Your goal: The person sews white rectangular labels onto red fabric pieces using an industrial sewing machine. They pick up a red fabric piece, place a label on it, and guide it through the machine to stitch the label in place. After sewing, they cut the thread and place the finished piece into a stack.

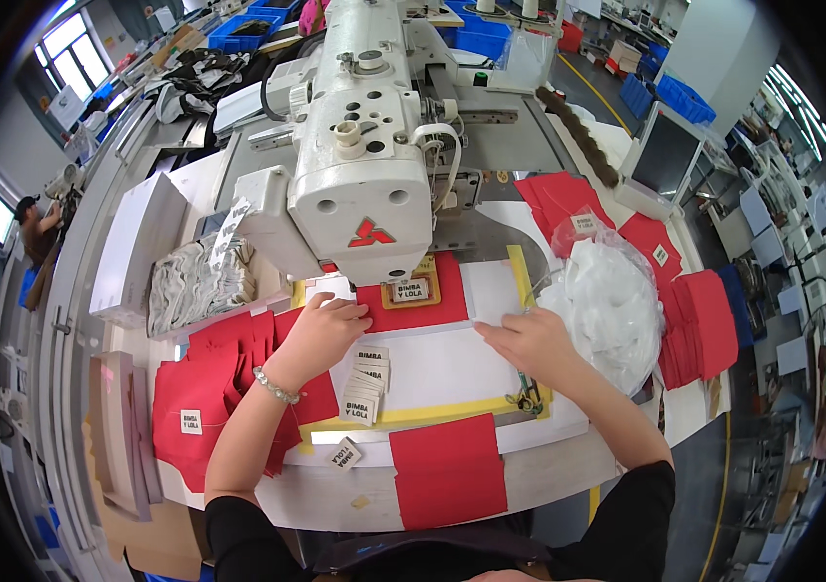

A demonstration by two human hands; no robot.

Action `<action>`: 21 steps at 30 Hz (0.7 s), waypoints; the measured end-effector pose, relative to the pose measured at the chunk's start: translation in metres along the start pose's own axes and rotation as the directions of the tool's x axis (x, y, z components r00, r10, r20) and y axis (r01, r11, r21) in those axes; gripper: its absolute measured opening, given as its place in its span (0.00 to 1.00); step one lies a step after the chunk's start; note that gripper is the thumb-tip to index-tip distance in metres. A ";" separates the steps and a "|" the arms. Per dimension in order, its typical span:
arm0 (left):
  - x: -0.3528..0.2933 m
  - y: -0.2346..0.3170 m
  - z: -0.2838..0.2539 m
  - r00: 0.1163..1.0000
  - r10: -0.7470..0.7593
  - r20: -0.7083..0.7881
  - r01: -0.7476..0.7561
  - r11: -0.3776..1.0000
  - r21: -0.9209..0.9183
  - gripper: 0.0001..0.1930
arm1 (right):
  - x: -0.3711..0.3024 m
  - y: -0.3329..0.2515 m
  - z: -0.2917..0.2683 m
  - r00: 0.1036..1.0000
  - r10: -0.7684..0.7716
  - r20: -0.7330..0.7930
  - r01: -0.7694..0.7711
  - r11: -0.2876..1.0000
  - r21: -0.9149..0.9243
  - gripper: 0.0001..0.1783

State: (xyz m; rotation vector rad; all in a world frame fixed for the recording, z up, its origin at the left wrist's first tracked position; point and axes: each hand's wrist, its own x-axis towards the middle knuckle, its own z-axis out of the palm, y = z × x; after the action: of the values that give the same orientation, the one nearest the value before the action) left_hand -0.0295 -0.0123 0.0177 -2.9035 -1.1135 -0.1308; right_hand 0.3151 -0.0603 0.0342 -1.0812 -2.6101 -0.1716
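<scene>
A red fabric piece (447,312) lies on the white work plate under the sewing machine head (363,194). On it a small pale label (411,291) sits inside a yellow frame. My left hand (328,330), fingers spread and lightly bent, touches the red piece's left side. Fingers of my right hand (529,341) reach out flat toward its lower right edge, over the white plate (432,364). Thread snips (527,398) show below my right palm; they seem to lie on the plate. Several loose labels (365,388) are fanned out between my forearms.
Red fabric stacks lie at left (202,412) and right (699,325). Beside the right one is a clear plastic bag (607,310) with white contents. A box of bundled pale pieces (200,286) stands left of the machine. Another red piece (449,470) lies at the front edge.
</scene>
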 end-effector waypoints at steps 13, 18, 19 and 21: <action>0.000 0.002 -0.001 1.000 -0.006 0.012 0.006 1.000 -0.012 0.11 | 0.044 0.021 0.041 0.996 -0.078 0.047 0.080 0.996 -0.039 0.04; 0.001 0.003 0.000 1.000 -0.020 -0.021 0.018 0.998 -0.058 0.10 | 0.050 0.021 0.038 0.993 -0.080 0.089 0.088 0.992 -0.088 0.04; 0.001 0.003 0.000 1.000 -0.018 -0.016 0.017 0.999 -0.048 0.10 | 0.051 0.020 0.038 0.993 -0.084 0.085 0.092 0.990 -0.106 0.03; 0.000 0.004 -0.001 1.000 -0.014 -0.005 0.014 0.999 -0.031 0.11 | 0.053 0.018 0.038 0.993 -0.090 0.079 0.101 0.985 -0.142 0.03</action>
State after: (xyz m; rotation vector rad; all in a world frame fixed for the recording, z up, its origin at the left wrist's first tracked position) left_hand -0.0268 -0.0151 0.0185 -2.9208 -1.1419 -0.1566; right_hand 0.2836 -0.0036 0.0151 -1.0265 -2.7531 -0.3567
